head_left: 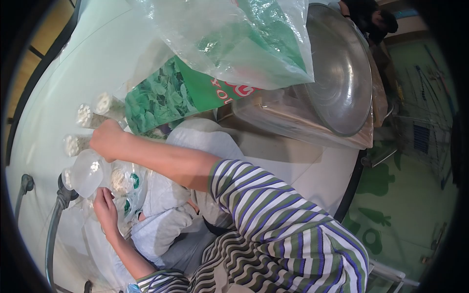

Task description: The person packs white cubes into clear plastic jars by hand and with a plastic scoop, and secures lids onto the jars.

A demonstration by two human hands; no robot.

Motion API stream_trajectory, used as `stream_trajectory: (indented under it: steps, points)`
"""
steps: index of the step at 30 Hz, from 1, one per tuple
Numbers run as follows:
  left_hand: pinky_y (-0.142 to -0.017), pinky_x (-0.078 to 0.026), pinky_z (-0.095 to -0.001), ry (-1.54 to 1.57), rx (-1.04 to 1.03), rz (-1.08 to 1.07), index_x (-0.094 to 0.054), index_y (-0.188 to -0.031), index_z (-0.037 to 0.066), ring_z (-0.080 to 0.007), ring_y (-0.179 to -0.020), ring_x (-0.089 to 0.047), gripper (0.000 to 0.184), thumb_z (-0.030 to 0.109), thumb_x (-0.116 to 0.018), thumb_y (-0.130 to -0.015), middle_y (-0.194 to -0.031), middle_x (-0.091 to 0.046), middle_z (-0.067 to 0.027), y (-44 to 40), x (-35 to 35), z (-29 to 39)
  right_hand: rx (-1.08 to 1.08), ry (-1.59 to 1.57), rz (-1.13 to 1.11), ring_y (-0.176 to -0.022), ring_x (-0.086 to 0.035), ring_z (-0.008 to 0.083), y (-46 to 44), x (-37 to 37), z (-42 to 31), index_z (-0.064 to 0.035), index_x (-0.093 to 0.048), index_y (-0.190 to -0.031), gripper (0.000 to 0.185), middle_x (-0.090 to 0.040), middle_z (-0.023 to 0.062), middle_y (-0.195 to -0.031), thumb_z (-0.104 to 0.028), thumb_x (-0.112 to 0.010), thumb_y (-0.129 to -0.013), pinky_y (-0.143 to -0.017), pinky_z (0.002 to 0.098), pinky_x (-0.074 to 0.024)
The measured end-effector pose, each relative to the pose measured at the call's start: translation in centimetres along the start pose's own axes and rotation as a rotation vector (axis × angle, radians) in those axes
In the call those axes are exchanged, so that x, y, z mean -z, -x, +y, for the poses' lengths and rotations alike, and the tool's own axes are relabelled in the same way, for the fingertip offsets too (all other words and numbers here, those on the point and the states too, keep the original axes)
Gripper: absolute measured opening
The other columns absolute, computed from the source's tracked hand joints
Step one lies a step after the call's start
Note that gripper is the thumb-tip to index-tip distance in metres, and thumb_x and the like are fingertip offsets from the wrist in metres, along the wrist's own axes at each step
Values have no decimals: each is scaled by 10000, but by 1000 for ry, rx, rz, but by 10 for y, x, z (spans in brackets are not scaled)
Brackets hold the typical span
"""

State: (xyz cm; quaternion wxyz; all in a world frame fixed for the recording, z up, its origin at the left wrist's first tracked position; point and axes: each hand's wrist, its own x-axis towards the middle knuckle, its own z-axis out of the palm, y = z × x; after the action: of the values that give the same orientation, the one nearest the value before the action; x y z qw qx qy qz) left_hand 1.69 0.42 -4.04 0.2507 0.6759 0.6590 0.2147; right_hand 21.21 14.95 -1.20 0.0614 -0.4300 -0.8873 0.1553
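Seated on a pale surface (44,112) with a dark edge (53,46), we work beside a large green-printed plastic bag (229,53), a round metal pan (342,73) beyond it. Our grey-trousered legs (161,234) fold close by; a grey bent tube (53,234) stands to our left. Our right hand (110,139) is curled, knuckles up; we cannot tell whether its fingers pinch anything. Our left hand (106,210) appears to grip the near rim of a translucent bowl (87,178), which tilts between our two hands. The bowl looks light, smooth and thin-walled, likely to flex or slip if squeezed, so the rim seems the surest hold. Small clear containers (115,108) cluster around it, probably easy to tip and best grasped low. White lumps (95,166) show at the bowl, inside or behind it. Legs and tube crowd our left; more room opens past the containers, toward the dark edge.
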Motion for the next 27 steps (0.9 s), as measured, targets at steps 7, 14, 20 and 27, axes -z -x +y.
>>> stream_trajectory:
  steps: [7, 14, 20, 27]
  points:
    - [-587, -381, -457, -181, -130, 52, -507, -644, -36, -364, -603, -483, 314, 93, -663, -884, -662, -486, -185, 4, 16, 10, 19, -39, 21, -788, -732, 287, 9, 9, 6, -90, -755, -796, 143, -733, 132, -815, -147, -757, -664, -666, 418, -576]
    - [-561, -427, -341, -132, 22, 382, -560, -773, 6, -231, -600, -539, 190, 85, -713, -854, -715, -547, -106, 14, 99, 13, -26, -54, -106, -853, -715, 357, 8, 31, 6, -34, -735, -853, 171, -723, 178, -883, -79, -664, -703, -754, 456, -576]
    - [-636, -481, -319, -39, 185, 582, -638, -1041, 26, -217, -788, -623, 246, 114, -733, -832, -989, -637, -103, 16, 108, -58, 15, -112, -70, -881, -683, 397, 9, 35, 8, -53, -705, -916, 216, -708, 204, -898, -109, -638, -718, -781, 487, -551]
    - [-950, -499, -445, -329, 353, 475, -517, -1358, 19, -327, -1136, -586, 760, 303, -839, -731, -1317, -549, -184, 10, 96, -83, -34, -150, -38, -835, -643, 415, 8, 43, 10, -29, -665, -986, 281, -657, 218, -812, -164, -639, -741, -735, 486, -505]
